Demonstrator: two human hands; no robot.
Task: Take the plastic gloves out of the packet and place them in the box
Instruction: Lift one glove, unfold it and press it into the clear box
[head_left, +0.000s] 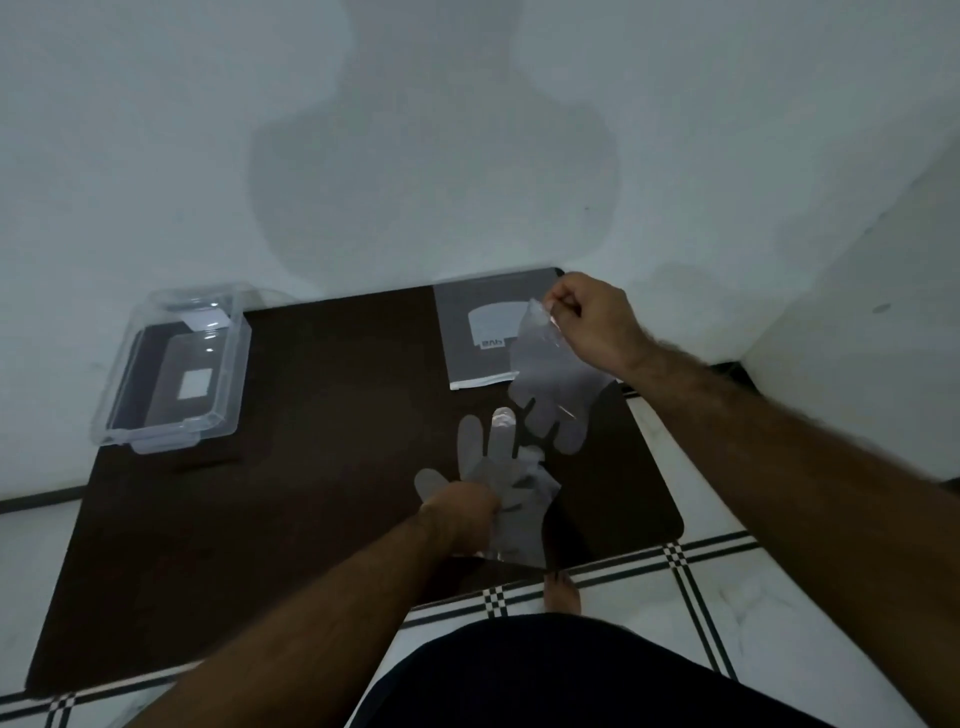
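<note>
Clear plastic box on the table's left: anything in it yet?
Empty of gloves. Through the clear plastic box only the dark table and a white label show; both thin plastic gloves are outside it.

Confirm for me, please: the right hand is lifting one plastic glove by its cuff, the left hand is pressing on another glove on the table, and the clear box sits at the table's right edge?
Not quite. In the head view the clear box sits at the table's left edge. The rest holds: the right hand lifts one plastic glove by its cuff, and the left hand presses on another glove on the table.
</note>
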